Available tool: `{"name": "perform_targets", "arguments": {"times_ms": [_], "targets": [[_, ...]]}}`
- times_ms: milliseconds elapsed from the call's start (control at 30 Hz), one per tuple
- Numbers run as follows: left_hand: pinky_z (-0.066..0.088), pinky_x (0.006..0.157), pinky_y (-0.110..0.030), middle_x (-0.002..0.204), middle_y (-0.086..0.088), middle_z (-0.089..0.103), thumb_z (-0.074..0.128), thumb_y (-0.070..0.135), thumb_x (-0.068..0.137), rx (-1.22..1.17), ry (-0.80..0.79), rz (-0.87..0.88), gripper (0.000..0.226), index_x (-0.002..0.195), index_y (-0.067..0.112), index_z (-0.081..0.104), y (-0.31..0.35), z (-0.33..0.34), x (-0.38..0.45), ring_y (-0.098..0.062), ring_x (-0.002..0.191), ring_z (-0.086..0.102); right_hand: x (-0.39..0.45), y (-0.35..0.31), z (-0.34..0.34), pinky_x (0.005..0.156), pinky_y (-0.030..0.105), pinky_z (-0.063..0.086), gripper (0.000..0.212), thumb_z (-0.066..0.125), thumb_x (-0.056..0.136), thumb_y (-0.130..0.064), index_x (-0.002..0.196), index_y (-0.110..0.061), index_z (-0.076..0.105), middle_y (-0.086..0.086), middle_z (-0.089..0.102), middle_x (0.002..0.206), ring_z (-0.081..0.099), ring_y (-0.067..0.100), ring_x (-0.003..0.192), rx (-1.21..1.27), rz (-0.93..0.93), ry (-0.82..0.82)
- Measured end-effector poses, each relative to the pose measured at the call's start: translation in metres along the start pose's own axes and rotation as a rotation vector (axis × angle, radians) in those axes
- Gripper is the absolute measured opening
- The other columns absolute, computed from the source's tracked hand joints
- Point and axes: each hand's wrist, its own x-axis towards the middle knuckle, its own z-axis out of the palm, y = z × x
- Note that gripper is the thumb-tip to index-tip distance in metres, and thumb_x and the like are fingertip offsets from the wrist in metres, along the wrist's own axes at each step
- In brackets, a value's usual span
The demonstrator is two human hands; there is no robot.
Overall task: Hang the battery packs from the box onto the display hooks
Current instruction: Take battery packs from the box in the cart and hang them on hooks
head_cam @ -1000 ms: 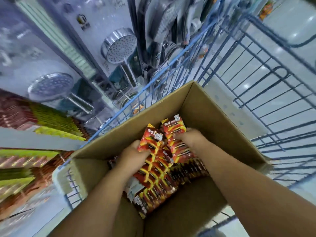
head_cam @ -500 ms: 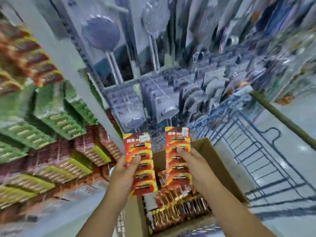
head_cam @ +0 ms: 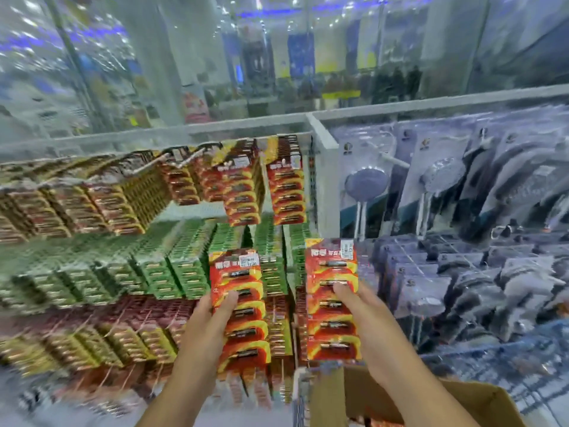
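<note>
Display wall (head_cam: 323,167) nearer, battery packs (head_cam: 332,303) higher

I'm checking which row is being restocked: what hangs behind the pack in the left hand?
Behind the left hand's red pack hang green packs and, lower, red ones; the hooks there are covered.

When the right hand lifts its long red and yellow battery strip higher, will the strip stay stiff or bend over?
The red and yellow battery strip stands upright above the right hand, which grips it mid-length, so it probably holds fairly stiff. Its cells look small, so it is likely light. Its glossy surface may be slippery.
</note>
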Motion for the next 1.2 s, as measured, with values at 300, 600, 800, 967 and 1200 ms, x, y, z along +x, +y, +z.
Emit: {"name": "perform_targets", "arguments": {"times_ms": [300,600,800,967,1200], "targets": [[0.062,0.082,-0.051,0.09,0.001,0.081,0.065,0.042,0.096,-0.087,-0.004,0.05,0.013,0.107,0.035,0.066,0.067,-0.072,0.064,-0.027,0.079,0.08,0.049,-0.006,0.141,0.09,0.049,0.061,0.031,0.077,0.091,-0.045,0.119,-0.031,0.074,0.002,0.08,0.11,0.077,0.029,0.102,-0.014,-0.018,-0.046],[0.064,0.075,-0.049,0.096,0.005,0.081,0.061,0.051,0.096,-0.104,0.001,0.204,0.023,0.115,0.041,0.067,0.13,-0.139,0.156,-0.024,0.081,0.08,0.096,-0.034,0.263,0.1,0.054,0.057,0.059,0.082,0.077,-0.065,0.128,-0.038,0.069,-0.009,0.074,0.127,0.07,0.023,0.119,-0.077,-0.127,-0.047],[0.061,0.082,-0.044,0.095,0.016,0.076,0.063,0.064,0.087,-0.077,0.007,0.209,0.029,0.11,0.046,0.062,0.144,-0.158,0.184,-0.016,0.091,0.075,0.115,-0.033,0.307,0.099,0.053,0.058,0.058,0.078,0.079,-0.067,0.128,-0.036,0.07,-0.006,0.077,0.121,0.073,0.025,0.113,-0.115,-0.16,-0.039],[0.055,0.077,-0.033,0.089,0.029,0.058,0.057,0.053,0.099,-0.044,-0.062,0.238,0.041,0.136,0.036,0.054,0.15,-0.167,0.192,0.0,0.08,0.062,0.116,-0.036,0.319,0.094,0.052,0.061,0.029,0.066,0.098,-0.048,0.121,-0.032,0.073,-0.003,0.08,0.108,0.078,0.024,0.1,-0.102,-0.186,-0.008],[0.063,0.077,-0.042,0.095,0.014,0.08,0.056,0.056,0.098,0.019,-0.064,0.204,0.014,0.106,0.047,0.063,0.151,-0.173,0.206,-0.014,0.086,0.078,0.116,-0.038,0.329,0.092,0.05,0.061,0.023,0.065,0.099,-0.043,0.116,-0.031,0.074,-0.005,0.081,0.105,0.078,0.02,0.097,-0.069,-0.258,0.03]]}}
